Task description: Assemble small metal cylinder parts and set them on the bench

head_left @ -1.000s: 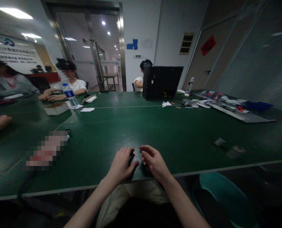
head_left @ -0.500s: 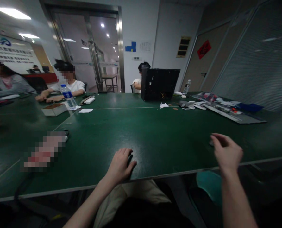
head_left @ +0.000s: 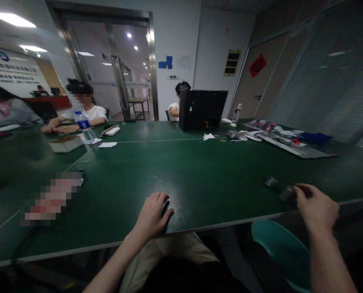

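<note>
My left hand [head_left: 154, 213] rests on the green table [head_left: 175, 171] near its front edge, fingers loosely curled and thumb apart, with nothing visible in it. On the right, my right hand [head_left: 317, 205] is closed in a pinch, its fingertips on a small dark grey cylinder [head_left: 288, 194] at table height. The cylinder is blurred, and whether it touches the table I cannot tell. A second small cylinder [head_left: 272, 182], grey and metallic, lies on the table a little farther left, apart from my fingers.
A black box-like case [head_left: 204, 110] stands at the back, with a person behind it. Far right lies a flat panel [head_left: 303, 151] with clutter. On the left are a water bottle [head_left: 85, 127], an open carton [head_left: 65, 144] and a pixelated object [head_left: 51, 199]. A teal stool [head_left: 280, 248] stands below.
My right hand has moved right and slightly nearer. A grey cylinder now shows on the table where the fingers were, and a darker one at the fingertips. My left hand stays put.
</note>
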Motion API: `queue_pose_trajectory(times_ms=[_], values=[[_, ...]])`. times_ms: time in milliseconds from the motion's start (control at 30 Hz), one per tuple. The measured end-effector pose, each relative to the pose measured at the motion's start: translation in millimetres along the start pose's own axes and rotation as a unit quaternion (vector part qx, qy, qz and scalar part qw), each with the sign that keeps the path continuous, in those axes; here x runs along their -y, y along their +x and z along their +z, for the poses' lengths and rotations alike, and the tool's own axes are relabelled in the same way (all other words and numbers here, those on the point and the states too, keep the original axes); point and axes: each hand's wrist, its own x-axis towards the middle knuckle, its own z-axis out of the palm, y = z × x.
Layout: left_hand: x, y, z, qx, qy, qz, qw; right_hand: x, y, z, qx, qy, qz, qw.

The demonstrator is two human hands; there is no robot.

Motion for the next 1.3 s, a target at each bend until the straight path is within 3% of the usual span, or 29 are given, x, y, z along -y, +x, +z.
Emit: queue_pose_trajectory(times_ms=[400,633,767,867,967,1100,1200,1300], values=[[1,0,2.1,0.001,0.011,0.004,1.0,0,2,-1,0.007,0.03,-0.006,1.0],[0,1,1.1,0.011,0.013,0.0,1.0,0,14,-7,0.08,0.062,0.074,0.992],[-1,1,0.7,0.008,0.014,0.0,1.0,3,15,-10,0.093,0.045,0.082,0.991],[-1,1,0.1,0.009,0.013,0.0,1.0,15,17,-13,0.061,-0.001,0.034,0.998],[-2,1,-1.2,0.016,0.015,-0.002,1.0,32,28,-14,0.07,-0.098,-0.07,0.99],[-2,0,-2.4,0.023,0.018,-0.005,1.0,50,52,-5,0.171,-0.22,-0.201,0.939],[-1,0,-1.6,0.024,0.018,-0.006,1.0,55,63,5,0.258,-0.239,-0.218,0.91],[0,-1,-0.2,0.021,0.018,-0.004,1.0,61,66,8,0.293,-0.235,-0.225,0.899]])
